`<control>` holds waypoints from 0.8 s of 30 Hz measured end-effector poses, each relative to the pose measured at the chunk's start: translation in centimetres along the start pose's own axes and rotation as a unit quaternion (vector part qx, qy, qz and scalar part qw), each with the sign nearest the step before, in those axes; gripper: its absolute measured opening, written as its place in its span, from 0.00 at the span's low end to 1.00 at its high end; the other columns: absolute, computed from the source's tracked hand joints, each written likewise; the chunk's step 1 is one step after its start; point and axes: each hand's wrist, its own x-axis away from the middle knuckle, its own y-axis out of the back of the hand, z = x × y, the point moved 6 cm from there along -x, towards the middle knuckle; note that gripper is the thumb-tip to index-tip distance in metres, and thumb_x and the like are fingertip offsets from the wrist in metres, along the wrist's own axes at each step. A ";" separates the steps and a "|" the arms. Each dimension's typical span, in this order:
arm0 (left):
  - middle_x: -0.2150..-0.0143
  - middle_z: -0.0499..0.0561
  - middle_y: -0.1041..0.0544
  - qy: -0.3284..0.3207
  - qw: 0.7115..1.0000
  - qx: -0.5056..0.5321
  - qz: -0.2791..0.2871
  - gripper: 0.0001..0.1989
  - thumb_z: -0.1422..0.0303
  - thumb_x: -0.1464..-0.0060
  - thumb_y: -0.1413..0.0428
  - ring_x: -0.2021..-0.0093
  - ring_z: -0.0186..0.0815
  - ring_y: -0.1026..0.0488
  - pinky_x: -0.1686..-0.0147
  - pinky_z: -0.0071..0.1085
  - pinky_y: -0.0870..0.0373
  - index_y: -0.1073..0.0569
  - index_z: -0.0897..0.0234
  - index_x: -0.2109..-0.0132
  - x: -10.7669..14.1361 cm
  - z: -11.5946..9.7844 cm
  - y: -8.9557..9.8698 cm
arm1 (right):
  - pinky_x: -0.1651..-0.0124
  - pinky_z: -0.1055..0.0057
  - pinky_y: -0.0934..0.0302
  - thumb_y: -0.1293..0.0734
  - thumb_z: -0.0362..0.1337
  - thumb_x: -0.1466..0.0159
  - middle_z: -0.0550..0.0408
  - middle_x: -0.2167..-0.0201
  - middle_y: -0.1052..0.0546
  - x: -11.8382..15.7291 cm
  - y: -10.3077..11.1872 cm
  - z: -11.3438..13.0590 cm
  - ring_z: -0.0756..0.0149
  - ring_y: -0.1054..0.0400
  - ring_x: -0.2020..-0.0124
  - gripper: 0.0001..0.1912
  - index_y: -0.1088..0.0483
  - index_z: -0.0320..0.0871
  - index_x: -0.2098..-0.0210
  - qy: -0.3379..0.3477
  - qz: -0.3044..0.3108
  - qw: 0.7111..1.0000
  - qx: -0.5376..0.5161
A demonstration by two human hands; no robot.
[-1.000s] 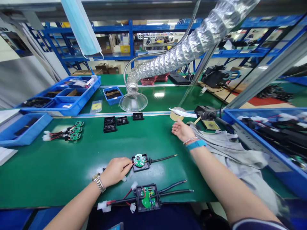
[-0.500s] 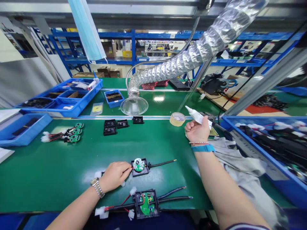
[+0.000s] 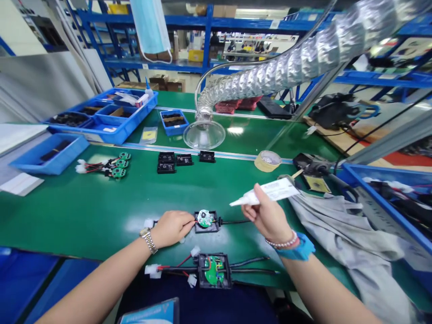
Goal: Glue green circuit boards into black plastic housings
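Observation:
My left hand (image 3: 173, 228) pinches the left edge of a small black housing (image 3: 209, 228), where red wires come out. A round green and white circuit board (image 3: 205, 218) sits in that housing. My right hand (image 3: 268, 216) grips a white tube (image 3: 270, 191), its pointed nozzle aimed left, above and to the right of the housing. Nearer to me lies a larger open black housing (image 3: 201, 275) with a green board (image 3: 214, 270) inside and dark cables on both sides.
Black cases (image 3: 184, 159) and wired boards (image 3: 118, 172) lie farther back. A tape roll (image 3: 267, 161) and grey cloth (image 3: 332, 220) are at the right. Blue bins (image 3: 50, 155) stand left, another (image 3: 381, 198) right. A silver duct's clear hood (image 3: 204, 135) hangs over the bench.
My right hand has brought the white tube down and to the left, closer to the small housing. My left hand stays at the housing's left edge. The head view has shifted.

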 end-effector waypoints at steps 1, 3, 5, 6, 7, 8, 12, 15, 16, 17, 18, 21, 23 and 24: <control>0.71 0.49 0.27 -0.001 1.000 -0.002 0.000 0.15 0.65 0.41 0.58 0.72 0.33 0.31 0.72 0.26 0.39 0.30 0.63 0.68 0.0 0.0 0.0 | 0.83 0.73 0.49 0.44 0.56 0.41 0.62 0.93 0.46 0.4 -0.1 -0.2 0.73 0.49 0.88 0.29 0.46 0.44 0.89 0.025 -0.017 0.996 0.081; 0.71 0.49 0.27 -0.003 1.000 -0.008 0.000 0.15 0.65 0.41 0.58 0.72 0.33 0.30 0.73 0.26 0.40 0.29 0.63 0.67 0.1 0.0 -0.1 | 0.76 0.71 0.42 0.43 0.56 0.42 0.59 0.90 0.38 1.1 -0.3 -0.9 0.69 0.41 0.84 0.27 0.41 0.44 0.88 0.077 -0.028 0.970 0.229; 0.71 0.49 0.27 -0.004 1.000 -0.012 0.000 0.14 0.66 0.41 0.58 0.72 0.33 0.30 0.73 0.26 0.40 0.29 0.63 0.67 0.1 0.0 -0.1 | 0.67 0.67 0.37 0.44 0.55 0.41 0.55 0.82 0.29 1.6 -0.5 -1.7 0.64 0.33 0.75 0.24 0.34 0.45 0.83 0.123 -0.027 0.940 0.317; 0.71 0.49 0.26 -0.005 1.000 -0.013 -0.001 0.14 0.66 0.41 0.58 0.71 0.33 0.30 0.73 0.26 0.40 0.29 0.63 0.67 0.1 -0.1 -0.1 | 0.62 0.65 0.36 0.44 0.55 0.41 0.53 0.76 0.26 1.8 -0.5 -2.2 0.61 0.31 0.70 0.23 0.31 0.45 0.79 0.142 -0.029 0.927 0.345; 0.70 0.49 0.26 -0.006 1.000 -0.013 -0.002 0.14 0.66 0.41 0.58 0.71 0.32 0.30 0.73 0.26 0.40 0.29 0.63 0.67 0.1 -0.1 -0.1 | 0.59 0.63 0.36 0.45 0.54 0.41 0.52 0.71 0.24 1.9 -0.4 -2.8 0.60 0.30 0.66 0.23 0.29 0.45 0.75 0.155 -0.027 0.917 0.367; 0.70 0.49 0.26 -0.007 1.000 -0.012 -0.003 0.14 0.66 0.41 0.58 0.71 0.32 0.30 0.72 0.26 0.40 0.29 0.63 0.67 0.1 -0.1 0.0 | 0.57 0.62 0.36 0.45 0.54 0.41 0.51 0.67 0.24 1.9 -0.4 -3.3 0.59 0.30 0.62 0.22 0.28 0.45 0.71 0.163 -0.024 0.908 0.386; 0.70 0.49 0.26 -0.015 1.000 -0.006 -0.008 0.15 0.66 0.41 0.59 0.71 0.33 0.30 0.72 0.26 0.39 0.30 0.63 0.67 0.1 -0.1 0.0 | 0.54 0.62 0.35 0.44 0.51 0.40 0.52 0.61 0.25 1.6 -0.1 -4.7 0.60 0.31 0.58 0.20 0.27 0.47 0.65 0.172 -0.012 0.895 0.412; 0.70 0.49 0.27 -0.016 1.000 -0.001 -0.013 0.14 0.66 0.41 0.58 0.71 0.32 0.30 0.72 0.26 0.39 0.30 0.63 0.67 0.1 -0.1 -0.1 | 0.53 0.62 0.36 0.43 0.49 0.40 0.54 0.61 0.24 1.4 -0.1 -5.1 0.60 0.31 0.58 0.18 0.27 0.48 0.65 0.172 -0.002 0.895 0.412; 0.70 0.48 0.27 -0.016 1.000 0.000 -0.014 0.14 0.66 0.41 0.58 0.71 0.32 0.30 0.72 0.26 0.39 0.30 0.63 0.67 0.1 -0.1 -0.1 | 0.52 0.62 0.36 0.43 0.49 0.40 0.54 0.61 0.24 1.3 0.0 -5.2 0.60 0.31 0.57 0.17 0.27 0.48 0.65 0.171 0.000 0.895 0.412; 0.70 0.48 0.27 -0.017 1.000 0.000 -0.014 0.14 0.66 0.41 0.58 0.71 0.32 0.30 0.72 0.26 0.39 0.30 0.63 0.67 0.1 0.0 -0.2 | 0.51 0.62 0.37 0.43 0.49 0.40 0.54 0.62 0.24 1.3 0.0 -5.3 0.60 0.31 0.57 0.17 0.27 0.48 0.65 0.169 0.001 0.895 0.412; 0.70 0.49 0.27 -0.018 1.000 0.000 -0.013 0.14 0.66 0.41 0.58 0.70 0.33 0.30 0.72 0.26 0.39 0.30 0.63 0.66 0.1 0.0 -0.2 | 0.50 0.62 0.37 0.42 0.49 0.40 0.54 0.61 0.24 1.3 0.0 -5.4 0.60 0.32 0.56 0.17 0.27 0.48 0.65 0.167 0.001 0.897 0.409; 0.70 0.49 0.27 -0.019 1.000 -0.005 -0.010 0.14 0.66 0.41 0.59 0.70 0.33 0.31 0.71 0.26 0.39 0.30 0.63 0.66 0.1 0.0 -0.3 | 0.49 0.62 0.39 0.41 0.49 0.41 0.54 0.61 0.25 1.2 0.4 -5.9 0.60 0.32 0.55 0.17 0.27 0.48 0.65 0.158 -0.007 0.906 0.391; 0.70 0.49 0.27 -0.019 1.000 -0.008 -0.011 0.15 0.66 0.41 0.59 0.71 0.33 0.31 0.71 0.26 0.39 0.30 0.63 0.66 0.1 0.0 -0.3 | 0.49 0.62 0.39 0.41 0.49 0.41 0.53 0.62 0.25 1.2 0.6 -6.3 0.60 0.33 0.55 0.17 0.27 0.47 0.65 0.154 -0.014 0.912 0.379; 0.70 0.49 0.27 -0.019 1.000 -0.008 -0.011 0.15 0.66 0.41 0.59 0.71 0.33 0.31 0.72 0.26 0.39 0.30 0.63 0.67 0.1 0.0 -0.3 | 0.49 0.62 0.39 0.41 0.49 0.41 0.53 0.62 0.25 1.1 0.7 -6.4 0.60 0.33 0.55 0.17 0.27 0.47 0.65 0.152 -0.014 0.916 0.370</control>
